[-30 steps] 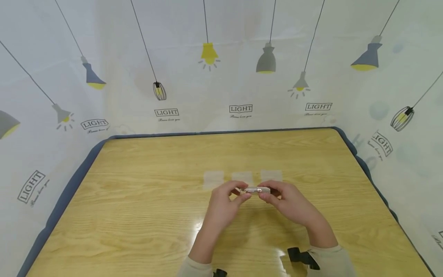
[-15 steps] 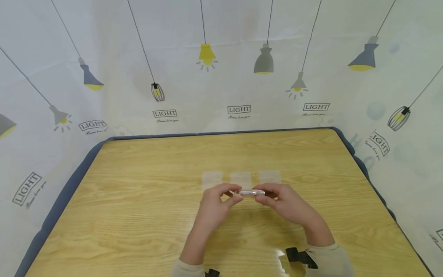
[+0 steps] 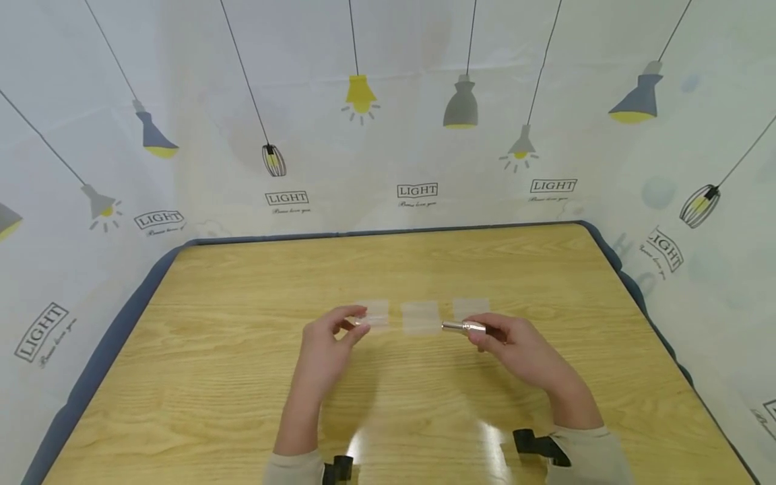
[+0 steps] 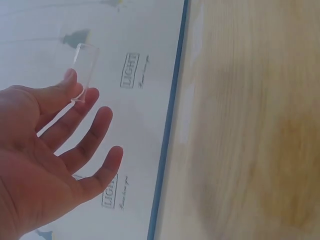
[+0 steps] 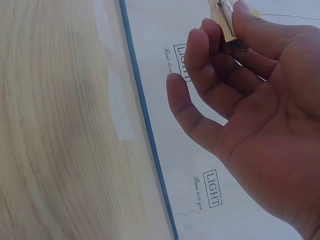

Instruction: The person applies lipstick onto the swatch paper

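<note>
My left hand [image 3: 324, 343] pinches a clear cap [image 4: 86, 65] between thumb and index finger. The cap is a small see-through rectangular tube, held above the table, and the other left fingers are spread apart in the left wrist view. In my right hand [image 3: 521, 347] is a shiny silver lipstick [image 3: 463, 327], pinched by its wider base with its narrower end pointing left. Its dark base end shows in the right wrist view, where the top frame edge cuts off the narrow end. A gap separates the cap from the lipstick.
Beneath the hands is a wood-grain table [image 3: 242, 370] with a blue edge [image 3: 273, 238] along the back. Three pale squares lie on it in a row: one on the left [image 3: 378, 310], one in the middle [image 3: 421, 318] and one on the right [image 3: 471, 308].
Earlier, both hands held the lipstick and clear cap together as one piece. Now they are apart: the left hand has moved left with the cap, the right hand slightly right with the lipstick.
</note>
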Available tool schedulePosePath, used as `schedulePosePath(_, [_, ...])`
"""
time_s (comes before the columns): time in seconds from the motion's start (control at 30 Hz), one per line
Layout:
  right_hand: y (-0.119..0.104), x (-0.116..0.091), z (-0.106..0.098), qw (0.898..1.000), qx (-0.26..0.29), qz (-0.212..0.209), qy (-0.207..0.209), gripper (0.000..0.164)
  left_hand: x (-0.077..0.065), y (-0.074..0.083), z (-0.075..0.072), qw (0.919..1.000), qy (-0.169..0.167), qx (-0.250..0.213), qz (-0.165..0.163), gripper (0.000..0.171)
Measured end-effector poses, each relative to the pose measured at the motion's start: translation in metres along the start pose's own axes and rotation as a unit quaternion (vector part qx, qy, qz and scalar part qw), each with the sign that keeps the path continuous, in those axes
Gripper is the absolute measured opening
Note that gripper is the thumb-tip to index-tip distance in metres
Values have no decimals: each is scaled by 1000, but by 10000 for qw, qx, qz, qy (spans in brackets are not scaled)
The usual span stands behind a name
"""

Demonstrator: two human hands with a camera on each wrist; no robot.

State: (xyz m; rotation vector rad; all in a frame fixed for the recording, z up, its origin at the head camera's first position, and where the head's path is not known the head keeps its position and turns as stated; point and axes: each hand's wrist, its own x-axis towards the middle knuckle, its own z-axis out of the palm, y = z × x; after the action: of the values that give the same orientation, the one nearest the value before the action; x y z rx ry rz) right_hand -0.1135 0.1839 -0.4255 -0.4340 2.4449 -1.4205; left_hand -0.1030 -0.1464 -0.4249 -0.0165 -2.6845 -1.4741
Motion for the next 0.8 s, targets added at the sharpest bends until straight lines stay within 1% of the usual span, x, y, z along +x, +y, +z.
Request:
schedulePosePath(0.1, [-1, 1, -1, 10000, 53, 31, -5, 41, 6, -11, -9, 9995, 111, 242, -142, 30])
schedulePosePath(0.2, [-2, 1, 1, 9999, 72, 61, 91, 42, 12, -23, -17, 9971, 252, 642, -321, 31])
schedulePosePath(0.33, [-2, 1, 2, 9995, 120, 79, 273, 40, 19, -41, -28, 9892, 356, 1244, -695, 31])
schedulePosePath(0.43, [-2, 0, 2, 9993, 149, 45, 340, 39, 23, -54, -36, 9826, 387, 1573, -910, 33])
schedulePosePath(0.53, [0, 0, 2, 9993, 157, -9, 340, 41, 25, -63, -42, 9784, 277, 1759, -1046, 34])
schedulePosePath(0.63, [1, 1, 3, 9993, 131, -32, 353, 41, 26, -66, -46, 9757, 90, 1856, -1161, 34])
schedulePosePath(0.7, [2, 1, 3, 9993, 89, -41, 362, 41, 28, -67, -47, 9747, 4, 1873, -1223, 33])
schedulePosePath(0.8, [3, 2, 4, 9993, 31, -60, 359, 40, 29, -69, -48, 9747, -28, 1851, -1256, 33])
